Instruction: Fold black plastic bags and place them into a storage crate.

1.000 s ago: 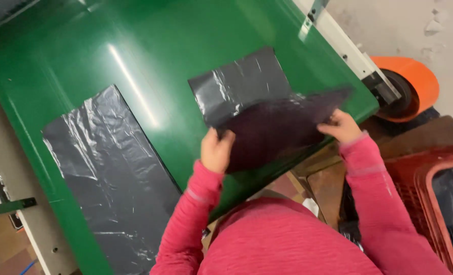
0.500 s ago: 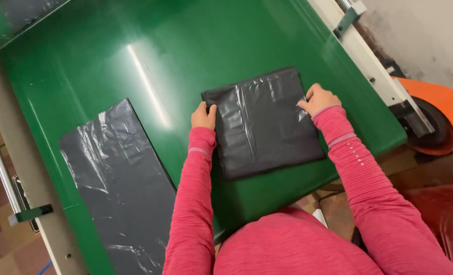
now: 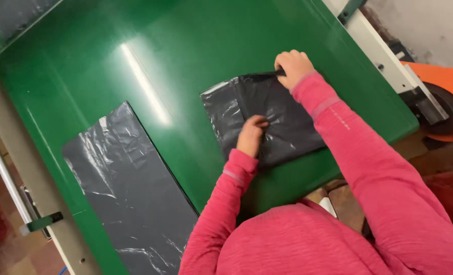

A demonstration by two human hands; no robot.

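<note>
Green surface [image 3: 135, 46] carries a folded black bag [image 3: 282, 119]; its far corner is pinched by the right hand [image 3: 292, 66], its middle pressed by the left hand [image 3: 250, 135], fingers curled.

Table [image 3: 196, 56]: fills the middle of the view, running from the near left to the far right.
Folded bag [image 3: 236, 112]: on the table, right of centre, close to the near edge.
Flat bag [image 3: 129, 188]: on the table, left of the folded bag and well apart from it, reaching nearer.
Left hand [image 3: 250, 135]: on the folded bag's middle.
Right hand [image 3: 293, 65]: at the folded bag's far edge.
Rail [image 3: 384, 56]: along the table's right side.
Wheel [image 3: 447, 104]: right of the rail, off the table.
</note>
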